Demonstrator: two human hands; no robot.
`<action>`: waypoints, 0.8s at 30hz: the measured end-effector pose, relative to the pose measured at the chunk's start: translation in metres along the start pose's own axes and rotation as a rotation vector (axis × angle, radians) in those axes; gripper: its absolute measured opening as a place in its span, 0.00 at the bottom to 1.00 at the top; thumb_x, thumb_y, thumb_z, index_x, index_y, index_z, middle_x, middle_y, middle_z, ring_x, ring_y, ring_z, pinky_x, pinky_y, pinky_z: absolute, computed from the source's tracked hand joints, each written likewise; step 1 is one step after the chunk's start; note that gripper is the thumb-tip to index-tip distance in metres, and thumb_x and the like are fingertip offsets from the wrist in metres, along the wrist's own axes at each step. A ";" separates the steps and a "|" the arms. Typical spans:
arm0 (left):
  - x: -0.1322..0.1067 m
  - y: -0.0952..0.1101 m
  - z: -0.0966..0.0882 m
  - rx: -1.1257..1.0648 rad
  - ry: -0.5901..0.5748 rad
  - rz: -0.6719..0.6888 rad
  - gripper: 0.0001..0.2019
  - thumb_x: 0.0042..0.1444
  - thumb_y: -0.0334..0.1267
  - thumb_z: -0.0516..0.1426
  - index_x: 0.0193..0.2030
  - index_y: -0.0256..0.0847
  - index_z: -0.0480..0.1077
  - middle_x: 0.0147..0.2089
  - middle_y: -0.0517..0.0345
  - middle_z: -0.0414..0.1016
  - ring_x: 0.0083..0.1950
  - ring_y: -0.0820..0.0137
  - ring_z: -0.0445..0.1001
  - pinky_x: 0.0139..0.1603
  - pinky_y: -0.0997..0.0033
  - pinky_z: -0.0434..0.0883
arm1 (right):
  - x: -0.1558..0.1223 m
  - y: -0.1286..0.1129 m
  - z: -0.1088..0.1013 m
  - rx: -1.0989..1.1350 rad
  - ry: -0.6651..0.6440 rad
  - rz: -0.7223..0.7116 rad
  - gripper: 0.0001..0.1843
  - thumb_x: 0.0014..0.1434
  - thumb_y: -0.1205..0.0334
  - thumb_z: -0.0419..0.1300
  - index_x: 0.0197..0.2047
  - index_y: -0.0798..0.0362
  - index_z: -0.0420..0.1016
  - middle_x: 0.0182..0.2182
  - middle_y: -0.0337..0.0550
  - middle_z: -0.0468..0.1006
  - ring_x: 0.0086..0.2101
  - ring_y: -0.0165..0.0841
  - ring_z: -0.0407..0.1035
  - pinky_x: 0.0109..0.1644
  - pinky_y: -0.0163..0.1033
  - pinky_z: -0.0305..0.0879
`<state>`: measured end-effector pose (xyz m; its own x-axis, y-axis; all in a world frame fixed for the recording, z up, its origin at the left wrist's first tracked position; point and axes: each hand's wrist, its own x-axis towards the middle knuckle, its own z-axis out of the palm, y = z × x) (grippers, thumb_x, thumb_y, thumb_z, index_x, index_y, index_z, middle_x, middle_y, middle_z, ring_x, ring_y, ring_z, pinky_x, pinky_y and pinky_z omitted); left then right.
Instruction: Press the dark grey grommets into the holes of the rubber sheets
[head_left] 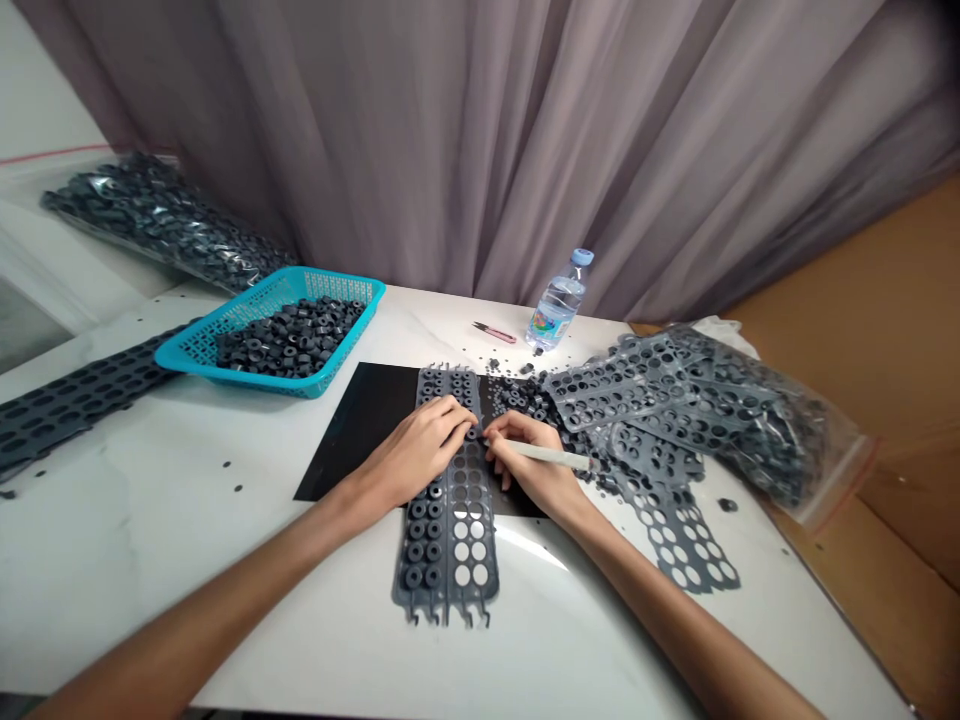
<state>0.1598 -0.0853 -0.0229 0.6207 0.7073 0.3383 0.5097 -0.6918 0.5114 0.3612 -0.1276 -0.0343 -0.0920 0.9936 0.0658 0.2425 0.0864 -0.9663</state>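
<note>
A dark grey moulded rubber sheet (448, 490) lies lengthwise in front of me, with thick rubber rings seated in its left columns. Its lower right columns are round holes with the white table showing through. My left hand (431, 440) rests across the middle of the sheet, its fingers bent together and closed on it near the right edge. Closed around a white pen-like tool (544, 455), my right hand (536, 465) holds the tool's tip beside the left fingertips. The exact contact at the tip is too small to tell.
A black mat (349, 430) lies under the sheet. To the left are a blue basket (330, 380) of rubber rings, a filled bag (172, 220) and another sheet (90, 385). A water bottle (556, 310), a pink cutter (495, 333), loose rings and punched sheets (637, 390) lie right.
</note>
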 end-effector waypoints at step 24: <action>0.008 -0.016 -0.043 -1.097 0.314 -0.441 0.10 0.65 0.41 0.63 0.46 0.37 0.77 0.50 0.50 0.80 0.54 0.65 0.77 0.62 0.64 0.70 | -0.001 0.004 0.003 -0.040 0.028 -0.001 0.05 0.63 0.61 0.58 0.38 0.53 0.74 0.25 0.37 0.75 0.22 0.28 0.68 0.20 0.29 0.62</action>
<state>0.1307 -0.0627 0.0060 0.2735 0.9596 0.0657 -0.2269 -0.0021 0.9739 0.3597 -0.1284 -0.0393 -0.0648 0.9951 0.0742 0.2814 0.0895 -0.9554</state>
